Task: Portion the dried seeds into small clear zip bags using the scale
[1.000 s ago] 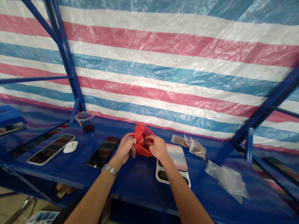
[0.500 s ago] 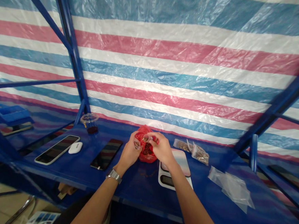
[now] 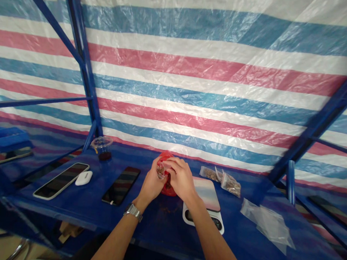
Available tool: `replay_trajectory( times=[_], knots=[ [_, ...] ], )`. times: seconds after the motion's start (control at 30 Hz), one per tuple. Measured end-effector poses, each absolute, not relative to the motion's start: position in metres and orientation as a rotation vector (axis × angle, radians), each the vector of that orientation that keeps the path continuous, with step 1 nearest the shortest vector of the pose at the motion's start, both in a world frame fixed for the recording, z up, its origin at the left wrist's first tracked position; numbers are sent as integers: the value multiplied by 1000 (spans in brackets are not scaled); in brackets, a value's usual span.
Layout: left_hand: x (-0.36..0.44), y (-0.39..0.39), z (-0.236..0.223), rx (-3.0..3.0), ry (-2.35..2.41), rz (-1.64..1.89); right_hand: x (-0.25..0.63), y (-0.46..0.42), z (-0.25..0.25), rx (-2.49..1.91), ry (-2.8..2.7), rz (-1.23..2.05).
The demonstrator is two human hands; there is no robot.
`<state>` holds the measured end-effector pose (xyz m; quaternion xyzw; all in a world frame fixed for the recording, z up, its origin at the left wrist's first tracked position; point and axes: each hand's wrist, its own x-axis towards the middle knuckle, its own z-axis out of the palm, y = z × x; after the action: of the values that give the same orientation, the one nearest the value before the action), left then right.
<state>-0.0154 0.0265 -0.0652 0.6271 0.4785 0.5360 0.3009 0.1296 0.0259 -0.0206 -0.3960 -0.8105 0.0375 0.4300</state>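
Observation:
My left hand point(image 3: 151, 182) and my right hand point(image 3: 180, 177) meet over the blue table, pinching a small transparent bag point(image 3: 160, 172) with dark bits inside. Behind and below my fingers sits a red plastic bag point(image 3: 166, 189), bunched up and mostly hidden by my hands. Dark contents show through its opening. A metal wristwatch point(image 3: 133, 212) circles my left wrist. To the right of my right hand lies a white digital kitchen scale point(image 3: 206, 199).
Two small bags of brown material point(image 3: 209, 173) lie behind the scale. A loose transparent plastic sheet point(image 3: 266, 225) is at the right. To the left are several phones point(image 3: 121, 191), an earbud case point(image 3: 83, 178) and a plastic cup point(image 3: 101, 146). Blue steel frame bars and a striped tarp surround the table.
My hands have come closer together, with the right hand now over the left. The red bag looks lower and more hidden behind them. The view has tilted slightly.

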Motion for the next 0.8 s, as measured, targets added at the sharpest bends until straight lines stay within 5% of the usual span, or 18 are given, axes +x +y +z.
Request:
replay_trajectory(
  times=[0.8],
  knots=[
    [-33,24,-61,1734,1319,1566,159,42,-42,-1175,-1932,458]
  ],
)
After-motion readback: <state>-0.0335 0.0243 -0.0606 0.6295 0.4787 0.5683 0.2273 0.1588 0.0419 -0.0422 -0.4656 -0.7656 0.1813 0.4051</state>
